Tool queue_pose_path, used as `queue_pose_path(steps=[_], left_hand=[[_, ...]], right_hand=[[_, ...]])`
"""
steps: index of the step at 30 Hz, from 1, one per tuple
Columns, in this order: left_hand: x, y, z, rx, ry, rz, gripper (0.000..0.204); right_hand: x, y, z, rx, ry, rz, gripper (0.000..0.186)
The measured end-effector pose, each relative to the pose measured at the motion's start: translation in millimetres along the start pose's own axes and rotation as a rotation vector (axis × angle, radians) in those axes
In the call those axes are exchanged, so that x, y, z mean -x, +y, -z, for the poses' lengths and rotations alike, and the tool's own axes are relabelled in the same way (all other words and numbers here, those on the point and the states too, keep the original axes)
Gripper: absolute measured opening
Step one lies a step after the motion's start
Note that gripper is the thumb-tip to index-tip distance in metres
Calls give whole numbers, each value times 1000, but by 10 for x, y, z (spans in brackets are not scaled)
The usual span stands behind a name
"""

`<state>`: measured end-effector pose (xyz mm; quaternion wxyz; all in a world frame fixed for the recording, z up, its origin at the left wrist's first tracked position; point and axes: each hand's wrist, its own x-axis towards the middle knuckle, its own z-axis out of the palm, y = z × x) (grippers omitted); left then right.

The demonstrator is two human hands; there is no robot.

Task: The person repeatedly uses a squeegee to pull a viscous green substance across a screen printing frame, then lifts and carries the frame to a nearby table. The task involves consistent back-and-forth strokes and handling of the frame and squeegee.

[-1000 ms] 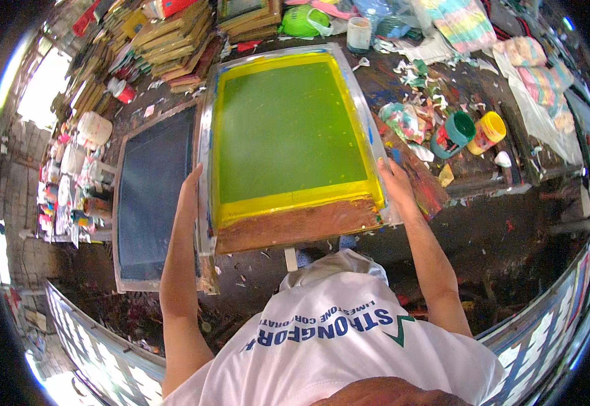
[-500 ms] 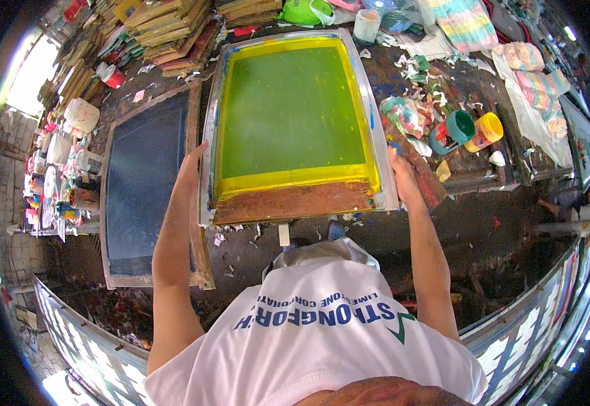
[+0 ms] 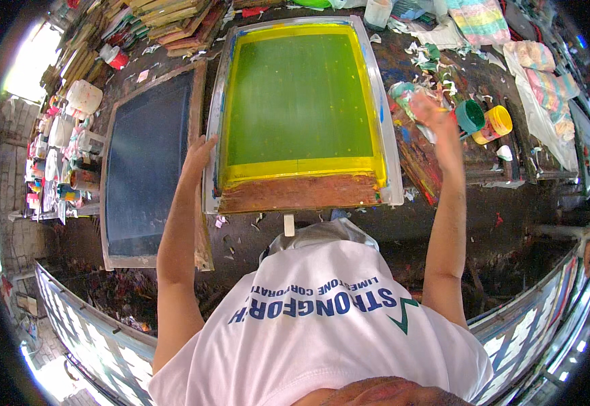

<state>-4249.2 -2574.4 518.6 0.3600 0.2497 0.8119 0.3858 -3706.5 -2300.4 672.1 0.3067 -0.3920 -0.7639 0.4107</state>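
Note:
A screen-printing frame (image 3: 390, 155) lies in front of me, with green mesh (image 3: 298, 101), yellow tape around it and a brown strip along its near end. My left hand (image 3: 200, 157) is at the frame's left edge and appears to grip it. My right hand (image 3: 438, 122) is off the frame, in front of a crumpled multicoloured rag (image 3: 403, 95). Motion smears its fingers, so I cannot make out whether they hold anything. Close beyond that hand are a green tub (image 3: 469, 116) and a yellow tub (image 3: 494, 124).
A second, dark-meshed screen (image 3: 149, 162) in a wooden frame lies to the left. Stacked wooden frames (image 3: 173, 24) stand at the far left. Scraps litter the dark table (image 3: 393, 64). Folded striped cloth (image 3: 478, 24) lies at the far right, and a white container (image 3: 377, 12) stands at the back.
My right hand has let go of the frame's right edge and moved right and away from me, toward the rag. My left hand stays at the left edge. The view has shifted slightly.

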Motion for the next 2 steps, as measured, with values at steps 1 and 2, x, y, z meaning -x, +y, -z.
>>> queue_pose_path(steps=[1,2], left_hand=[[132,77,-19,-15,34,-28,86],[307,155,-23,-35,66,-54,85]], right_hand=[[-1,-217,89,-169,96,169,96],[38,-444,196,-345,203,320,100]])
